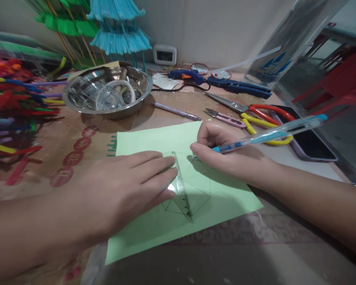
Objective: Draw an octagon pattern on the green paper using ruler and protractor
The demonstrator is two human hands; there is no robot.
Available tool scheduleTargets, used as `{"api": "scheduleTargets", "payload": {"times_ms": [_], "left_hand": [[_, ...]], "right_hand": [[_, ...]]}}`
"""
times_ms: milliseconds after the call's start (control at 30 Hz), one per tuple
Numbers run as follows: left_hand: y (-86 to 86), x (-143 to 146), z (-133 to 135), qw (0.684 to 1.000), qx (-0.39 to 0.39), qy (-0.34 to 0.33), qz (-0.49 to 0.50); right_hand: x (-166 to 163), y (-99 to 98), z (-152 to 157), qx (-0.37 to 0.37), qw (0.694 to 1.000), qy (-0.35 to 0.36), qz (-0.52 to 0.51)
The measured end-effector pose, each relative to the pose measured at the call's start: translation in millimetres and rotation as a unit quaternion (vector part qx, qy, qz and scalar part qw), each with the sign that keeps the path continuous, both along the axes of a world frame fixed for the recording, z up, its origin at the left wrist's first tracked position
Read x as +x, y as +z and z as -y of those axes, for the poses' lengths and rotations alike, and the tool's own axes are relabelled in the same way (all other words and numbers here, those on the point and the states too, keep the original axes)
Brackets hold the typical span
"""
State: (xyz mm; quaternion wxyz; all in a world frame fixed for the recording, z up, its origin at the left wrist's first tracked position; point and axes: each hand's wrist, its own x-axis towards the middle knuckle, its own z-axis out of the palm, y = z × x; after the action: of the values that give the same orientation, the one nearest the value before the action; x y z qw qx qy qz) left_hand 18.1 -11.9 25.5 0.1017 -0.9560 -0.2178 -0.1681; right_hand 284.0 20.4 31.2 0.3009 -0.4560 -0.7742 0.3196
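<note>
My left hand [130, 186] holds a clear set square [183, 198] down against a light green sheet of paper [225, 206], its fingers close together and bent over the plastic. A see-through pen with blue parts [264, 135] is pinched in my right hand [222, 150], its tip close to the paper, right of the set square's top end. Whether the tip touches cannot be made out. Thin dark drawn lines [210, 184] form angular shapes on the sheet, partly under the set square and my left hand.
Beyond the paper lie small snips [225, 118], scissors with red and yellow handles [269, 114], a purple pen [178, 111], a phone [310, 136] and a glue gun [186, 75]. A metal bowl [72, 103] stands behind left, near colourful fuzzy sticks [14, 107].
</note>
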Motion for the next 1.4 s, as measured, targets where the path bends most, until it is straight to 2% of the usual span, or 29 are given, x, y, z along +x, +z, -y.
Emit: {"api": "scheduleTargets", "payload": {"times_ms": [800, 1000, 1400], "left_hand": [[-2.5, 0.0, 0.8, 1.000, 0.001, 0.000, -0.006], [-3.4, -0.4, 0.9, 1.000, -0.020, 0.001, -0.001], [0.5, 0.9, 1.7, 1.000, 0.007, -0.002, -0.005]], "right_hand": [[0.7, -1.3, -0.5, -0.003, 1.000, 0.001, 0.012], [0.3, -2.1, -0.6, 0.007, 1.000, 0.003, 0.003], [0.9, -2.1, -1.3, 0.007, 1.000, 0.005, 0.000]]}}
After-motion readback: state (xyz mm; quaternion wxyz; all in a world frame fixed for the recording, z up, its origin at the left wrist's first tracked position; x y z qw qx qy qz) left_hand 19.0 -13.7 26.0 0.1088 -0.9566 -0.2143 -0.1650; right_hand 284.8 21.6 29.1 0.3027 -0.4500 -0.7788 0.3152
